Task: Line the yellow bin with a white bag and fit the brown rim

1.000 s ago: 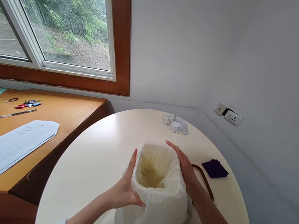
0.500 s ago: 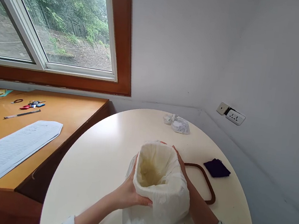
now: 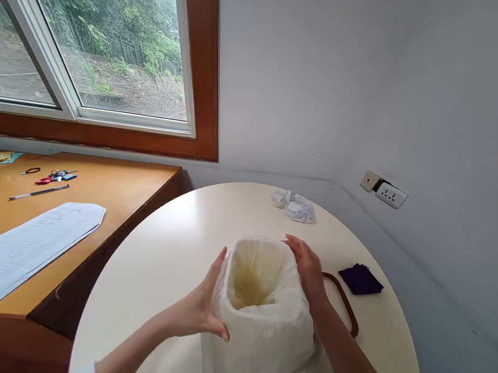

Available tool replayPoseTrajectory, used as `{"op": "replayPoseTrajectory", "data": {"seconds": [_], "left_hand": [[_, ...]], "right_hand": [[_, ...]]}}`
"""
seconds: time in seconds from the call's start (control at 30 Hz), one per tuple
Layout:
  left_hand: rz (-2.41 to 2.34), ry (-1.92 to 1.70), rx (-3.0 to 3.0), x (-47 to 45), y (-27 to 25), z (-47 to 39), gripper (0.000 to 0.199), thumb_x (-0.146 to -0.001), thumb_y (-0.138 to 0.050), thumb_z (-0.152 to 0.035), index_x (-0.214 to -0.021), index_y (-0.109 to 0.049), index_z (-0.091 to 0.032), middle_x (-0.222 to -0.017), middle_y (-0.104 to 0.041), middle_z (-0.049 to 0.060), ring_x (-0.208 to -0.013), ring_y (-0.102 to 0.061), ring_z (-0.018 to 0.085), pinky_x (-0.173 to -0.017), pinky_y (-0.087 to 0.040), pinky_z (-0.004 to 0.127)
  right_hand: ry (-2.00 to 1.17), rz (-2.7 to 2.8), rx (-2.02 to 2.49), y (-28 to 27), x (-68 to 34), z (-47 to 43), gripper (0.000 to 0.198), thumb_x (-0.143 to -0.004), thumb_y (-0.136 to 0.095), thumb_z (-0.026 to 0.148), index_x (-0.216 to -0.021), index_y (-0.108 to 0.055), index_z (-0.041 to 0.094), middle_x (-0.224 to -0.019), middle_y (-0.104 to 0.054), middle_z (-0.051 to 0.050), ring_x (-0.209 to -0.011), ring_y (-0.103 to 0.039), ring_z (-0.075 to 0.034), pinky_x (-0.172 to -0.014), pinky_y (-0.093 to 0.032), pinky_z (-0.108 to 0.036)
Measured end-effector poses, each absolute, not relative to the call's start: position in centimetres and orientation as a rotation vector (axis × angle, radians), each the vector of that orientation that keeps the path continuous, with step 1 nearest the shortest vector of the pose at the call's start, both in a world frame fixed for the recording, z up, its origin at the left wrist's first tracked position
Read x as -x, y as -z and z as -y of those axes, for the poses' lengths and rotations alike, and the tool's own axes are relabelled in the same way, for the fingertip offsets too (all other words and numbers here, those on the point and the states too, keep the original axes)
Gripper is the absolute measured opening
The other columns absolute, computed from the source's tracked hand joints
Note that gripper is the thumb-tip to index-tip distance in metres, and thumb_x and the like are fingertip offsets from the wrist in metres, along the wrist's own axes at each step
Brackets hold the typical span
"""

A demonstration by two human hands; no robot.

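A small bin (image 3: 254,317), lined with a thin white plastic bag (image 3: 264,350), stands near the front of the round table. Its mouth faces up toward me, and the bag is folded over the rim and hangs loosely down the outside. My left hand (image 3: 198,311) is at the bin's left side, thumb and fingers spread wide. Along the right side lies my right hand (image 3: 308,274), its fingers stretched out by the far right corner. Whether either palm touches the bag is hard to tell. A brown rounded frame (image 3: 346,304) lies behind my right forearm, partly hidden.
Dark purple folded cloth (image 3: 360,279) lies at the table's right. Knotted clear plastic bags (image 3: 301,208) sit at the far edge of the cream table (image 3: 152,259). On the left, a wooden desk (image 3: 140,178) carries papers (image 3: 30,243), a pen (image 3: 39,192) and keys (image 3: 58,176).
My hands have loosened from the bin. The left moved slightly left and its thumb came off the front; the right shifted outward, showing its back. The bag now hangs smoother in front.
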State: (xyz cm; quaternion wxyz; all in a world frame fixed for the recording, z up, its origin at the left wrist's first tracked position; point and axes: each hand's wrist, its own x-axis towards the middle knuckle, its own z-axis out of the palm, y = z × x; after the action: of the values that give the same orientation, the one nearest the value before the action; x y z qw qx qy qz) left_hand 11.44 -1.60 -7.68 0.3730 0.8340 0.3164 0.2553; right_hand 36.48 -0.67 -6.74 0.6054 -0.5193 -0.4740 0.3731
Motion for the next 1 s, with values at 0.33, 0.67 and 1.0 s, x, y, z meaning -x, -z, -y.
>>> {"op": "replayPoseTrajectory", "data": {"seconds": [0.33, 0.67, 1.0], "left_hand": [[-0.472, -0.696, -2.898, -12.6, 0.7, 2.5, 0.029, -0.078, -0.059, -0.04, -0.094, -0.057, -0.016, -0.086, -0.064, 0.004, -0.108, -0.052, 0.021, -0.11, -0.019, 0.051], [-0.281, -0.629, -3.27, -13.2, 0.1, 3.4, 0.028, -0.086, -0.048, -0.022, -0.059, -0.046, -0.016, -0.059, -0.047, 0.0, -0.06, -0.042, 0.012, -0.074, -0.045, 0.034], [-0.315, -0.665, -3.404, -14.5, 0.9, 4.8, 0.023, -0.083, -0.049, -0.012, -0.06, -0.049, -0.016, -0.055, -0.046, 0.0, -0.057, -0.04, 0.013, -0.063, -0.037, 0.031]], "right_hand": [[-0.207, 2.079, 0.941, 3.0, -36.7, 7.3, 0.022, -0.081, -0.042, 0.015, -0.092, -0.058, 0.024, -0.082, -0.066, -0.002, -0.088, -0.058, -0.02, -0.091, -0.036, -0.043], [0.135, 2.368, 0.969, 2.3, -35.8, 7.1, 0.021, -0.082, -0.037, 0.015, -0.068, -0.052, 0.021, -0.059, -0.054, 0.0, -0.061, -0.049, -0.014, -0.085, -0.039, -0.039], [-0.533, 2.452, 1.243, 3.4, -30.8, -0.3, 0.038, -0.047, -0.063, -0.002, -0.032, -0.036, 0.02, -0.032, -0.038, 0.005, -0.04, -0.041, -0.01, -0.05, -0.035, -0.025]]}}
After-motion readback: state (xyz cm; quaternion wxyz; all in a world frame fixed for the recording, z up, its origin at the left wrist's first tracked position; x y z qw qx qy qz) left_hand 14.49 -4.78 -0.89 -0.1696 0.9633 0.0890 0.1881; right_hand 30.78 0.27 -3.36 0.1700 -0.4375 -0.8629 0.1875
